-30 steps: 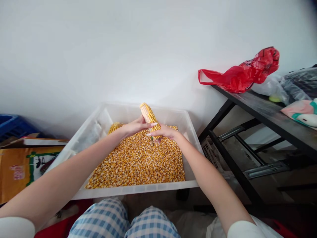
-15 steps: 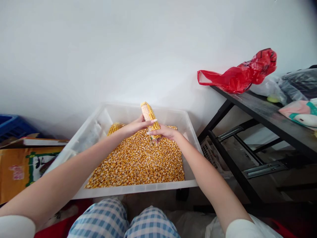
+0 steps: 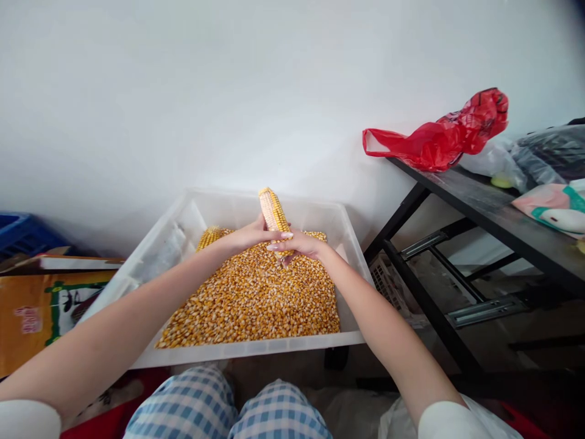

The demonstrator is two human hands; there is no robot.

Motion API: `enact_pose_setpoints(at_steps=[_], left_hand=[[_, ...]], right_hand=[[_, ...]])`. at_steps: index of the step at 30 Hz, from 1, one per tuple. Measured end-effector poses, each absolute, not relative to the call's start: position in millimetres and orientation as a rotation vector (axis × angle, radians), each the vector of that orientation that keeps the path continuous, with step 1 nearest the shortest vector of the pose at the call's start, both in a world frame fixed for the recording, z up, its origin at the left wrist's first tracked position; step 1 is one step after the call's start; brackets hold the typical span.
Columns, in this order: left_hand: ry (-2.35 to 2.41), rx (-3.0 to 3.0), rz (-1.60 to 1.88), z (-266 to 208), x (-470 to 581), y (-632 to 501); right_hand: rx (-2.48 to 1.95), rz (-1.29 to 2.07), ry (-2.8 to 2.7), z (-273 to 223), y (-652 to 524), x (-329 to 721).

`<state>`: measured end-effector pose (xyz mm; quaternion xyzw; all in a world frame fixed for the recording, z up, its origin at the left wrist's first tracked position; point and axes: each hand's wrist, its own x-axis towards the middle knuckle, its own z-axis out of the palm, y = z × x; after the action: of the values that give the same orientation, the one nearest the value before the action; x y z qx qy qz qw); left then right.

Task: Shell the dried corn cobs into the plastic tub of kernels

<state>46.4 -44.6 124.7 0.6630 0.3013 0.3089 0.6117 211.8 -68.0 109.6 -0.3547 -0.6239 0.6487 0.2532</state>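
Observation:
Both my hands hold one corn cob (image 3: 273, 210), tilted with its tip up and away from me. A pale strip along its left side is bare of kernels, while yellow rows stay on the right. My left hand (image 3: 253, 235) is closed round its left side, thumb laid across the front. Lower down, my right hand (image 3: 301, 243) grips the cob from the right, its thumb just under the left one. Beneath them, loose corn kernels (image 3: 260, 305) fill much of a translucent plastic bin (image 3: 242, 350). A second corn cob (image 3: 209, 236) lies at the bin's back left.
A black table (image 3: 484, 204) stands to the right, carrying a red plastic bag (image 3: 434, 143) and other bags. At left are a printed cardboard box (image 3: 27, 317) and a blue crate (image 3: 27, 235). A white wall (image 3: 228, 91) rises behind the bin.
My left thumb has moved slightly down the cob, closer to the right thumb. The cob stays in both hands in nearly the same place.

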Motion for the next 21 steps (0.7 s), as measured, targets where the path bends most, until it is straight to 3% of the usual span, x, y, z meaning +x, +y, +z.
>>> enact_pose_setpoints(at_steps=[11,21], left_hand=[[0.367,1.669,0.449,132.5,25.8,-32.4],[0.497,1.488,0.578,121.5,39.5,-39.8]], right_hand=[[-0.792,1.805,-1.723,112.9,-73.6,205.2],[-0.755,1.849,-1.41,105.8,-64.2,208.2]])
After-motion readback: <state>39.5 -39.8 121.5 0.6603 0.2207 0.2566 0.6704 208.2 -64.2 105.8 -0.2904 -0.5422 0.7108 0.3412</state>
